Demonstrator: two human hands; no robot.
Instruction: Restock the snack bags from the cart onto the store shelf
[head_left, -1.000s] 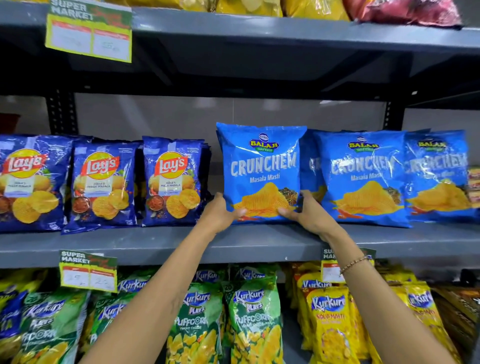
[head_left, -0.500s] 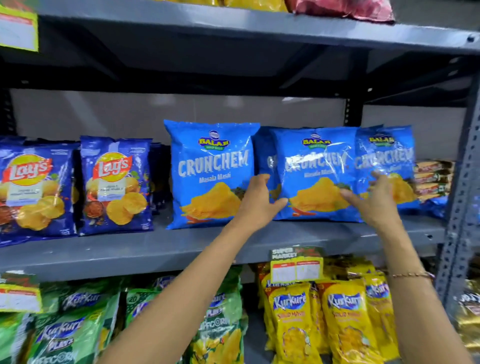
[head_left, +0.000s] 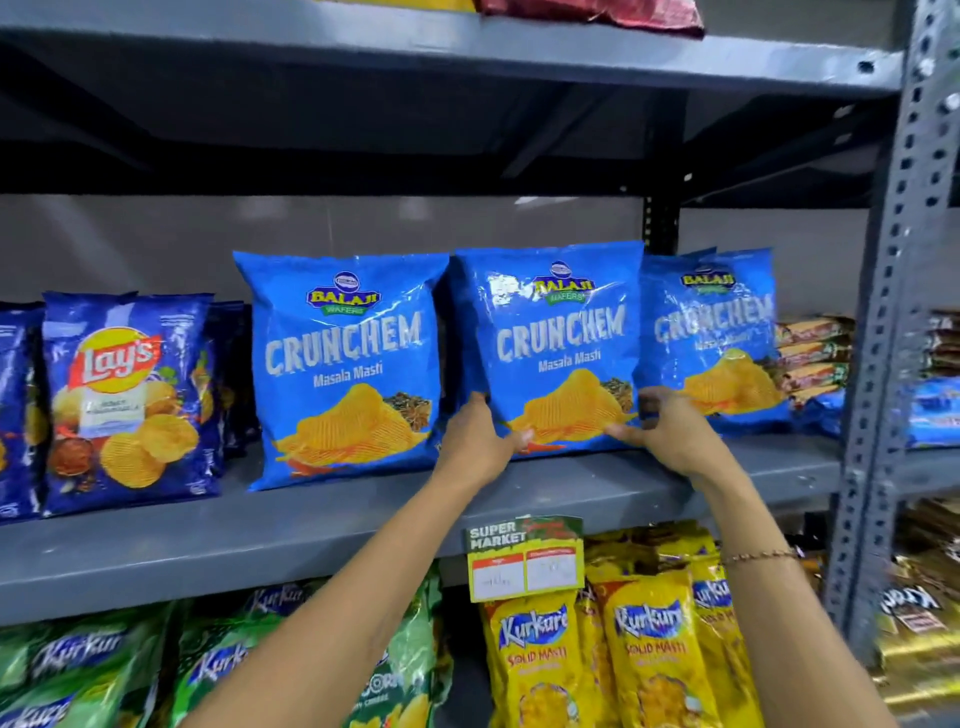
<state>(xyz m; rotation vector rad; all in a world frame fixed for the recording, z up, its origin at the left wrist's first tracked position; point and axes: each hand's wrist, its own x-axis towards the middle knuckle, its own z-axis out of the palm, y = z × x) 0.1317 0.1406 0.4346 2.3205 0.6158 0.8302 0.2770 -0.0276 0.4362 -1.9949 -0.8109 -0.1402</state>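
Three bright blue Crunchem bags stand in a row on the grey middle shelf (head_left: 156, 545). The left Crunchem bag (head_left: 345, 364) stands alone, untouched. My left hand (head_left: 480, 441) grips the lower left corner of the middle Crunchem bag (head_left: 558, 343). My right hand (head_left: 670, 436) grips its lower right corner, fingers curled onto the front. The right Crunchem bag (head_left: 722, 332) stands just behind my right hand, overlapping the middle one. The cart is out of view.
Dark blue Lay's bags (head_left: 124, 395) fill the shelf's left part. A perforated steel upright (head_left: 888, 332) bounds the bay on the right, with stacked packets (head_left: 815, 353) beside it. Green and yellow Kurkure bags (head_left: 654, 649) hang below, behind a price tag (head_left: 524, 558).
Both hands left the left Crunchem bag and shifted right; they now hold the middle bag's bottom corners. The view has panned right.
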